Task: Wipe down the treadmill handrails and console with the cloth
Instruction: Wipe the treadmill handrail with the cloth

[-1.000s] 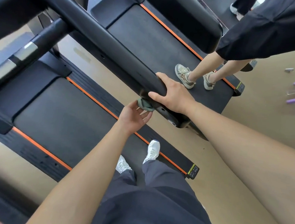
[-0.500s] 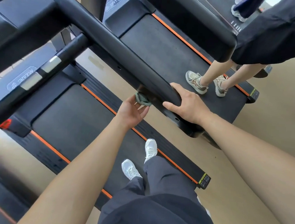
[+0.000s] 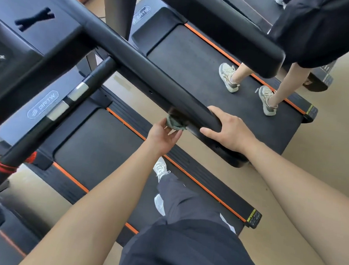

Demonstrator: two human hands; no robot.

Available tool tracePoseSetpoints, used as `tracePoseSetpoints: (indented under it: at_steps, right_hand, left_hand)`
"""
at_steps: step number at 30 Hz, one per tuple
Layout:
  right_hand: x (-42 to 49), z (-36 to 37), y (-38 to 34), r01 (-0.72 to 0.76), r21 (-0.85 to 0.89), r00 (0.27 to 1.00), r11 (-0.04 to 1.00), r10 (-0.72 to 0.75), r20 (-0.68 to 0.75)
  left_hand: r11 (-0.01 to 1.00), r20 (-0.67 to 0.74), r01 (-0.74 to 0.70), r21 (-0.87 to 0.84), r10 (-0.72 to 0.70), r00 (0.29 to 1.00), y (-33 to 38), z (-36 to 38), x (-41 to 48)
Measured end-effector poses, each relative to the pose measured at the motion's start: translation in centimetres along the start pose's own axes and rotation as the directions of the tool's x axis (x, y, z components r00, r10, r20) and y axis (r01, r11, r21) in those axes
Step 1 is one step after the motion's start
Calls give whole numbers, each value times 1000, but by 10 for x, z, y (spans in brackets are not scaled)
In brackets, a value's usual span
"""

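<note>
A tan floor [image 3: 322, 175] carries the nearest treadmill [image 3: 97, 147]; its black belt, edged with orange strips, runs diagonally and bears a pair of white shoes [image 3: 162, 169]. Just beside it, across a narrow strip of bare floor, stands a second treadmill [image 3: 196, 56] with a pair of beige trainers [image 3: 229, 78] on its belt. Part of a third deck [image 3: 4, 244] shows at the lower left edge.

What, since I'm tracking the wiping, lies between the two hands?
The bunched cloth, pressed under the handrail by the left hand, just beside the right hand gripping the rail; head view.
</note>
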State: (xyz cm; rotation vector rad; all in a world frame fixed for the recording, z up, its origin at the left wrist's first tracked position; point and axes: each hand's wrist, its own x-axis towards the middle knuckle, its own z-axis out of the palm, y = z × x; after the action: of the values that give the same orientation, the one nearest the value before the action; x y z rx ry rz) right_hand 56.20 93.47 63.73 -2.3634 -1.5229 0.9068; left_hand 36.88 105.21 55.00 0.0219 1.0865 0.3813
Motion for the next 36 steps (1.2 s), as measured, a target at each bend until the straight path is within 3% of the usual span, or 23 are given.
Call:
tracePoseSetpoints:
  at_steps: [5,9,15,20,23,27,36]
  right_hand:
    - [-5,-1,-4,-13,-13,999,1000,13,-31]
    - [-4,0,-5,-48,-4,999,999,47,-16]
    - [11,-4,-16,-105,66,993,992,101,60]
    - [60,-13,-69,2,213,998,977,12,-66]
    - [97,-15,-93,23,302,998,953,-4,-63]
    - [115,-5,-105,14,304,995,953,-44,91]
    - [111,-4,-96,8,305,996,952,-34,79]
  left_hand:
    - [994,-55,-95,-57,92,994,47,1,-7]
    - [990,-100,-139,23,141,985,82,5,-12]
    - [982,-130,-97,160,118,984,79,6,-9]
    - [970,-119,-22,242,53,992,60,7,-7]
    - [963,-138,-18,268,57,989,60,7,-10]
    - [979,-188,-95,182,130,973,79,5,-6]
    - [956,-272,-291,-38,271,923,130,15,-9]
